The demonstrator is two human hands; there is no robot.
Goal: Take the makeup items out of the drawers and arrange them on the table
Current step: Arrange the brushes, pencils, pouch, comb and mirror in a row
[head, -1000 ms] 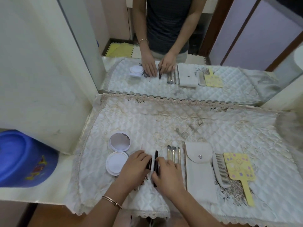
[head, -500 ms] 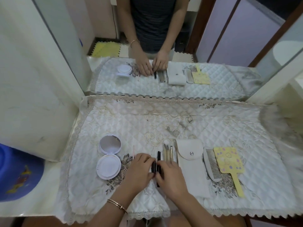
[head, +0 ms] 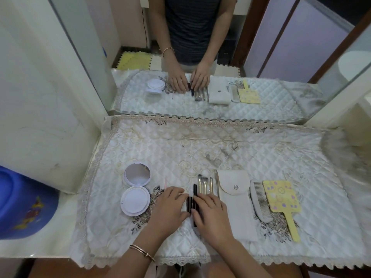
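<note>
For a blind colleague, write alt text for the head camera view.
Both hands, left hand and right hand, line up black makeup tubes on a quilted cloth, between an open compact and brushes, pouch, comb, yellow hand mirror.

I see a table covered by a quilted white cloth (head: 200,149) with lace edging. Lying on it, left to right: open round compact (head: 136,189), thin pink stick (head: 165,182), black tubes (head: 191,201), small brushes (head: 204,184), cream snap pouch (head: 236,203), grey comb (head: 260,200), yellow hand mirror (head: 282,201).
</note>
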